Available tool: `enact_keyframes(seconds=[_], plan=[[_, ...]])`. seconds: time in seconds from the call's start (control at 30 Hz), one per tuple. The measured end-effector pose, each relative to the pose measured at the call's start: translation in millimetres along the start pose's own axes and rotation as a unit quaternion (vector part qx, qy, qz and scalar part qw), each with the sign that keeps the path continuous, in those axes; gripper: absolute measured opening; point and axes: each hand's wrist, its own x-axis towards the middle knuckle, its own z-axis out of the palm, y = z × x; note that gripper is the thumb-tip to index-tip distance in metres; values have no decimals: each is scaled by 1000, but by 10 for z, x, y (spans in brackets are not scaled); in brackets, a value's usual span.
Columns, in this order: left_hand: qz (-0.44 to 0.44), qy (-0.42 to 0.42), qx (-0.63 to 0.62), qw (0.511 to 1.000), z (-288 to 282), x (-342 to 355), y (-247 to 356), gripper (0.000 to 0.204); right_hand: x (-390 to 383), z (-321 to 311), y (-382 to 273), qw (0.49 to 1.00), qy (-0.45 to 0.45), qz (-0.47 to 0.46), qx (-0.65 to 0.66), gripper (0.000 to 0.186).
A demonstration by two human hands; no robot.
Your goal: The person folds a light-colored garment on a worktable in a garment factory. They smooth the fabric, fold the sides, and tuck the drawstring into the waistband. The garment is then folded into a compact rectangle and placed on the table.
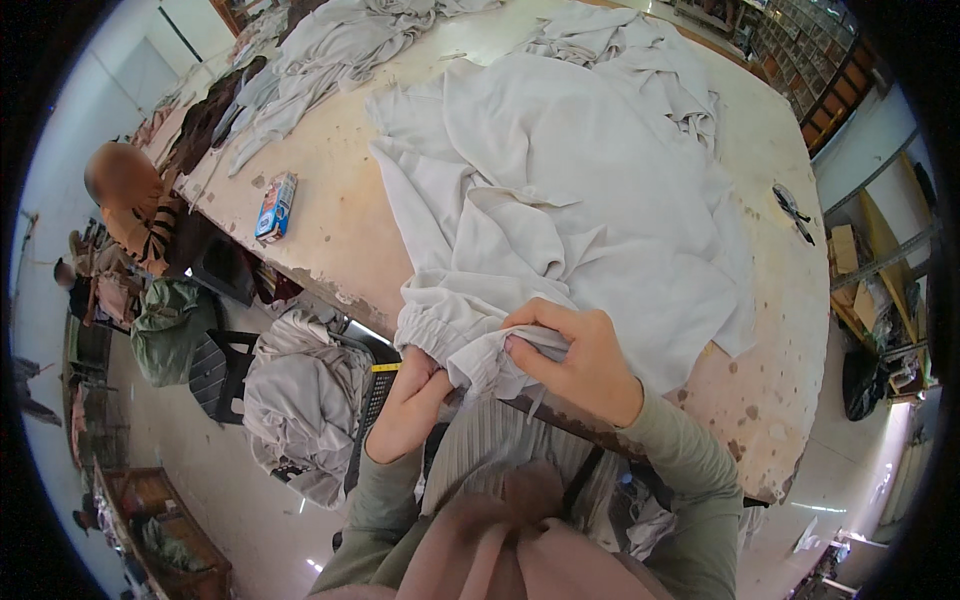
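Note:
A large pale grey garment (620,180) lies spread over the worktable near me, with its gathered elastic band (430,320) at the table's front edge. My left hand (408,405) is closed on the band's lower part, its fingertips partly hidden by fabric. To its right, my right hand (575,355) pinches a folded strip of the same fabric between thumb and fingers. Narrow loose fabric dangles below the band, over my ribbed clothing.
The worktable (750,420) also bears more garments (330,60), a blue-white carton (275,205) and black scissors (790,210). A basket of pale fabric (300,400) stands left, beside a black chair. A co-worker (135,220) is at the far left; shelving (870,260) is right.

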Motion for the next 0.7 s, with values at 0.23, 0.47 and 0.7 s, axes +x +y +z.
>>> enact_keyframes(seconds=[0.23, 0.47, 0.7], plan=[[125, 31, 261, 957, -62, -98, -124, 36, -81, 170, 142, 989, 50, -139, -28, 24], [248, 434, -24, 866, -609, -339, -58, 54, -106, 122, 651, 862, 109, -291, -402, 39], [381, 513, -106, 762, -1201, -528, 350, 59, 41, -1145, 1763, 841, 219, -51, -492, 32]])
